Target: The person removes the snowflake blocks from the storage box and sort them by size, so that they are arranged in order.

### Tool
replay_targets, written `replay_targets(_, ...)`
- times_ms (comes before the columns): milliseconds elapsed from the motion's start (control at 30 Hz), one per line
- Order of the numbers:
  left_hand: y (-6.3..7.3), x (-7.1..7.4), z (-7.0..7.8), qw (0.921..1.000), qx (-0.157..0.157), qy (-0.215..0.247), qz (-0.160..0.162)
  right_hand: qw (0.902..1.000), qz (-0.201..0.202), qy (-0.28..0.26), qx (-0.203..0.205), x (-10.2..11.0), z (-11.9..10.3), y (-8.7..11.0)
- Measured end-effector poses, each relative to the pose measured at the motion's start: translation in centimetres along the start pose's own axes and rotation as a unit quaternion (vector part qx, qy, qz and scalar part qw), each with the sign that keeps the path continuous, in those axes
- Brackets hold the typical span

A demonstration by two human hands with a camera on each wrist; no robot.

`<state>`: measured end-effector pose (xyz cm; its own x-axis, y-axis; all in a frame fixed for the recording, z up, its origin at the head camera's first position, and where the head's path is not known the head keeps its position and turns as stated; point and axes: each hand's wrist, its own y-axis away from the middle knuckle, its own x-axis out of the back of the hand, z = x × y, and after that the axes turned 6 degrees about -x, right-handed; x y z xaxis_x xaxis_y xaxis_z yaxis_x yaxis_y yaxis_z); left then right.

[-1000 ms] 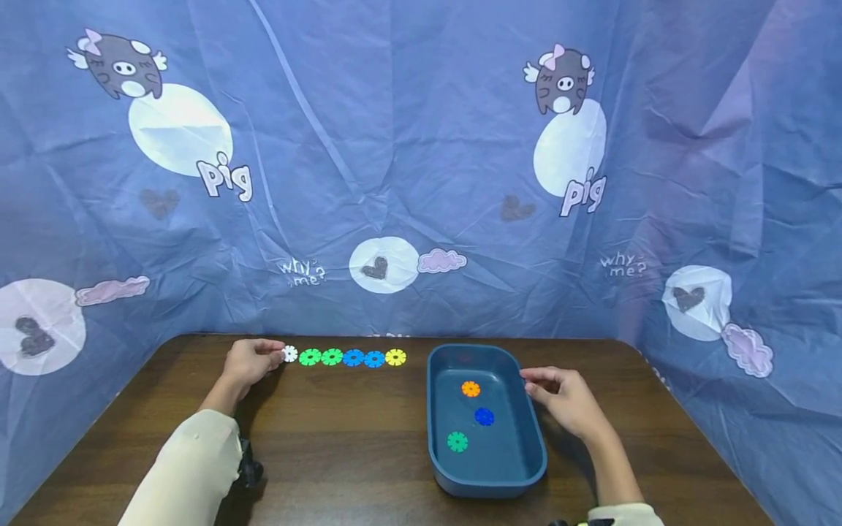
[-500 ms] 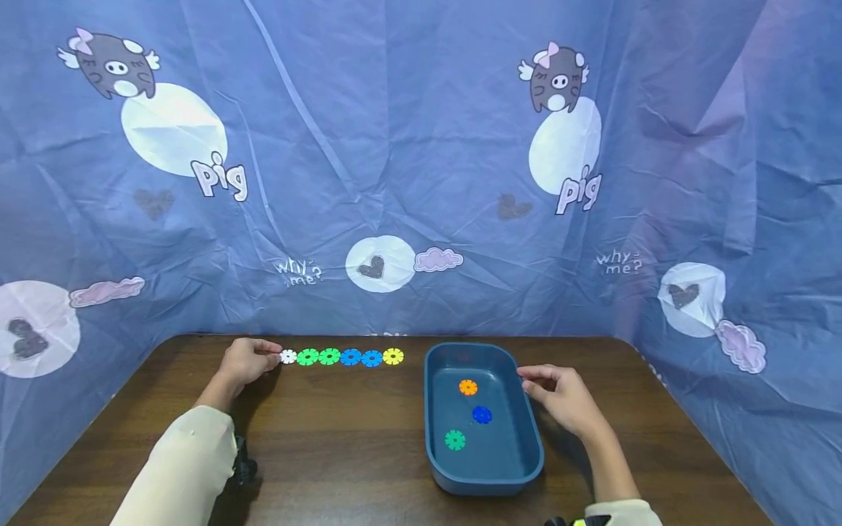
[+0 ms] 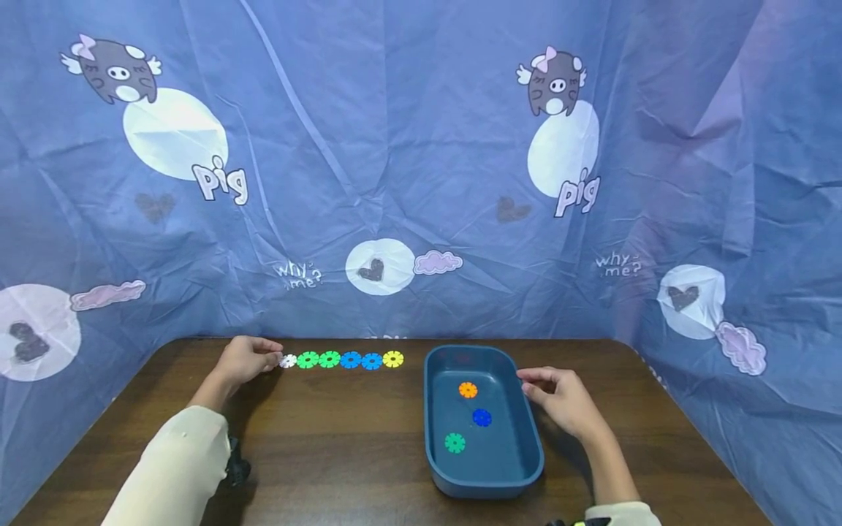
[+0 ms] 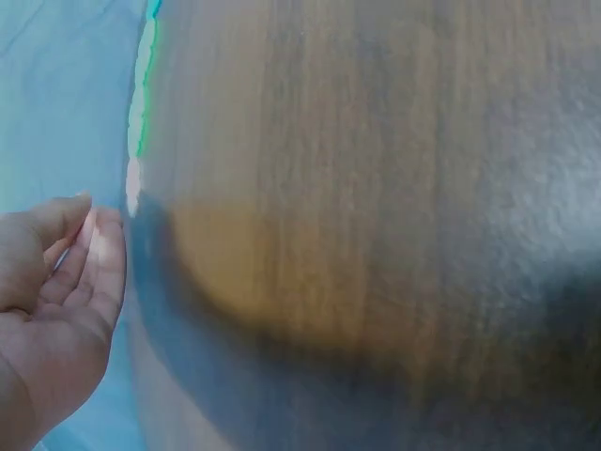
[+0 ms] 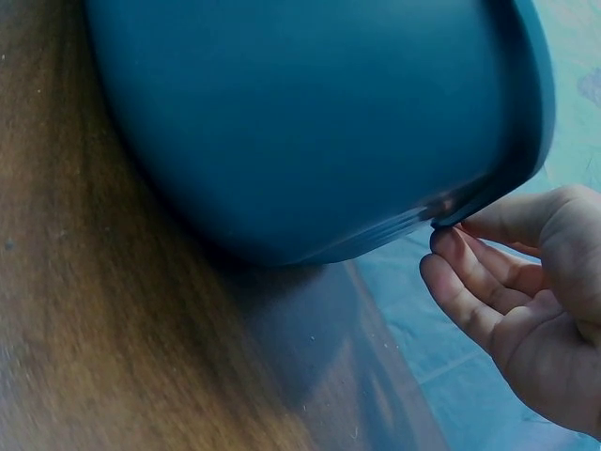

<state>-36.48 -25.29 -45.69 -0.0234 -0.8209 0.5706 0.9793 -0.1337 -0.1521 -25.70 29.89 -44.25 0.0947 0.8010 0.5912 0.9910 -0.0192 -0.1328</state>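
The white disc [image 3: 289, 361], notched at its edge like a small flower, lies near the far edge of the table [image 3: 329, 446], at the left end of a straight row; the left hand [image 3: 246, 361] is at its outer side, thumb and fingers drawn together with the tips at the disc's edge; whether they pinch it or merely touch it I cannot tell, since the left wrist view is blurred there; next along the row come a green disc [image 3: 308, 359], a second green disc [image 3: 330, 359], a blue disc [image 3: 351, 359], a second blue disc [image 3: 371, 361] and, at the right end, a yellow disc [image 3: 393, 359], all close together; to the right of the row, apart from it, stands a deep blue-grey tray [image 3: 483, 485] with rounded corners; inside it, spaced apart, lie an orange disc [image 3: 468, 390] farthest back, a dark blue disc [image 3: 482, 418] in the middle and a teal disc [image 3: 454, 443] nearest the front; the right hand [image 3: 564, 398] pinches the tray's right rim between thumb and fingers; both arms wear pale sleeves [image 3: 174, 467]; behind the table hangs a creased blue cloth [image 3: 427, 168] printed with winged pigs, hearts, clouds and lettering.
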Motion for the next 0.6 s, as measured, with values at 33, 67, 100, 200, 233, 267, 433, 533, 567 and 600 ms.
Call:
replay_targets(33,-0.1,0.0,0.3,1.0,-0.006,-0.007,-0.002,1.0,0.0,-0.001,0.001,0.0,0.0,0.0)
replay_targets(67,-0.2,-0.1,0.6,0.9998,-0.015,-0.014,-0.006,1.0,0.001,-0.003,0.001,0.0,0.0,0.0)
replay_targets(100,-0.3,-0.2,0.9,0.9995,-0.023,-0.021,-0.008,1.0,0.001,-0.004,0.002,-0.1,0.0,0.0)
replay_targets(200,-0.7,-0.5,2.2,0.9982,-0.042,-0.04,-0.014,1.0,0.001,-0.008,-0.002,-0.1,-0.1,0.0)
replay_targets(233,-0.9,-0.7,2.6,0.9977,-0.048,-0.045,-0.017,1.0,0.0,-0.007,-0.002,-0.1,-0.1,0.0)
replay_targets(267,-1.0,-0.8,3.0,0.9972,-0.053,-0.047,-0.022,1.0,0.001,-0.006,-0.004,-0.1,-0.1,0.0)
replay_targets(433,-1.8,-1.8,5.0,0.9956,-0.066,-0.051,-0.042,1.0,0.002,-0.003,-0.003,0.0,-0.1,0.0)
replay_targets(533,-2.4,-2.7,5.9,0.9943,-0.079,-0.054,-0.047,1.0,0.0,-0.007,0.0,0.0,-0.1,0.0)
replay_targets(567,-2.6,-3.0,6.2,0.9939,-0.083,-0.056,-0.047,1.0,0.0,-0.009,0.002,0.0,-0.1,0.0)
replay_targets(600,-2.8,-3.4,6.6,0.9932,-0.09,-0.056,-0.049,1.0,0.0,-0.009,0.002,0.0,0.0,0.0)
